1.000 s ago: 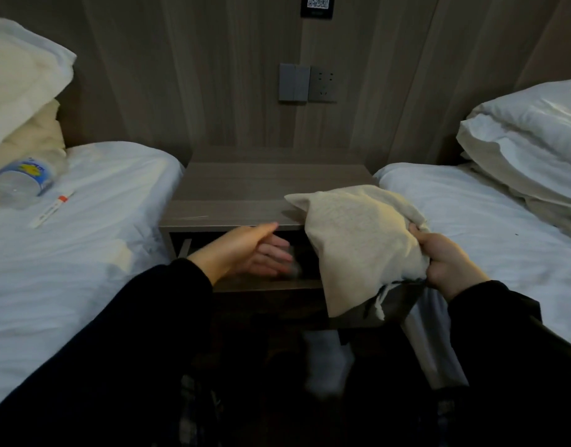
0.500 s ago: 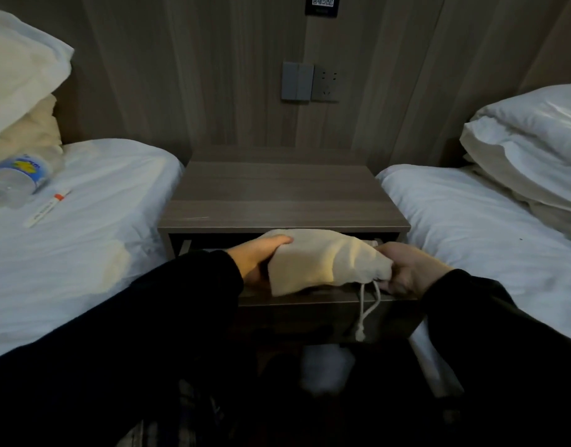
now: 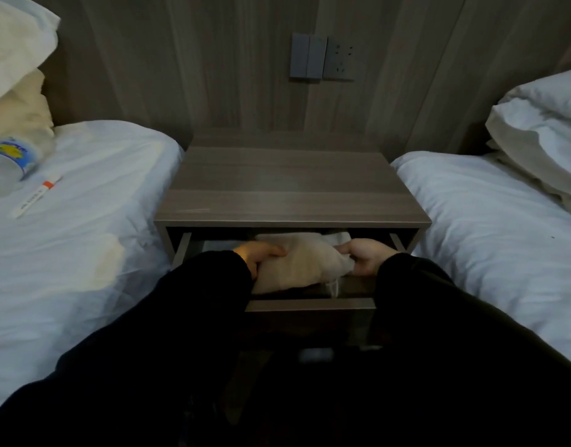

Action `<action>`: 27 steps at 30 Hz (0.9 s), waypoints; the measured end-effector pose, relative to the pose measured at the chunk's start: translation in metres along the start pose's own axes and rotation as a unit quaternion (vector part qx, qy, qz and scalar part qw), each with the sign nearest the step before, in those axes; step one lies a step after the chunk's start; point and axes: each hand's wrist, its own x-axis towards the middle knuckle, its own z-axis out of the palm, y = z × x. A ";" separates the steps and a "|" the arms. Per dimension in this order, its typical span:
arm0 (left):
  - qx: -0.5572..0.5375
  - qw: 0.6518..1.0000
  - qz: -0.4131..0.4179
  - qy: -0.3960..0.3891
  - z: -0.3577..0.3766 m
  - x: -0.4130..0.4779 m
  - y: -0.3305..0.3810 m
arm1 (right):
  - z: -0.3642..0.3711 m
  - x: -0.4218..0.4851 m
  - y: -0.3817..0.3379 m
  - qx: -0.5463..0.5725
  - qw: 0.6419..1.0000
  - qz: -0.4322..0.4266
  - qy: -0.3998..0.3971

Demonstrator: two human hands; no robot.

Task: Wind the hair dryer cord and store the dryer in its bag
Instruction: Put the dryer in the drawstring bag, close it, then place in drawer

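Both hands, left hand (image 3: pixel 261 254) and right hand (image 3: pixel 363 254), clutch the bag (image 3: pixel 298 264) ends; lower it flat into the drawer (image 3: pixel 310 304), drawstring tucked under.

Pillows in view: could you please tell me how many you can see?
4: two stacked at the far left, a white pillow on a cream pillow; two white ones stacked at right. Others may lie outside the frame.

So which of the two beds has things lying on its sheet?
The bed on the left: a water bottle and a small white tube lie there. The right bed shows only pillows.
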 end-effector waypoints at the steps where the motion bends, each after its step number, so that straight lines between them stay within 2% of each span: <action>1: 0.014 1.000 0.010 0.007 -0.001 0.001 -0.001 | -0.001 0.001 0.001 -0.017 1.000 0.001 -0.006; 4: 0.103 0.993 0.045 0.047 0.006 0.000 -0.001 | -0.003 -0.006 0.002 -0.135 0.991 -0.012 0.006; 6: 0.263 0.962 0.050 0.051 0.010 -0.013 0.001 | -0.005 -0.016 0.003 -0.287 0.957 -0.043 0.022; 8: 0.412 0.899 0.111 0.093 0.005 -0.023 0.004 | -0.006 -0.033 0.005 -0.455 0.882 -0.114 0.042; 9: 0.472 0.865 0.143 0.089 0.004 -0.033 0.005 | -0.005 -0.043 0.008 -0.503 0.848 -0.162 0.054; 10: 0.530 0.827 0.175 0.065 0.005 -0.047 0.004 | -0.004 -0.055 0.011 -0.517 0.828 -0.209 0.062; 12: 0.566 0.787 0.246 -0.012 0.012 -0.075 0.002 | -0.001 -0.086 0.021 -0.519 0.805 -0.285 0.043; 14: 0.610 0.735 0.288 -0.070 0.017 -0.095 -0.007 | -0.001 -0.114 0.031 -0.543 0.786 -0.294 -0.024; 15: 0.648 0.697 0.301 -0.064 0.019 -0.103 -0.012 | -0.001 -0.123 0.037 -0.566 0.773 -0.285 -0.045; 17: 0.696 0.641 0.323 -0.008 0.020 -0.103 -0.023 | -0.004 -0.125 0.050 -0.614 0.730 -0.301 -0.016; 24: 0.666 0.621 0.391 0.134 0.019 -0.085 -0.034 | -0.002 -0.093 0.064 -0.591 0.652 -0.449 0.155; 27: 0.667 0.573 0.426 0.213 0.015 -0.068 -0.025 | 0.002 -0.076 0.055 -0.592 0.615 -0.475 0.214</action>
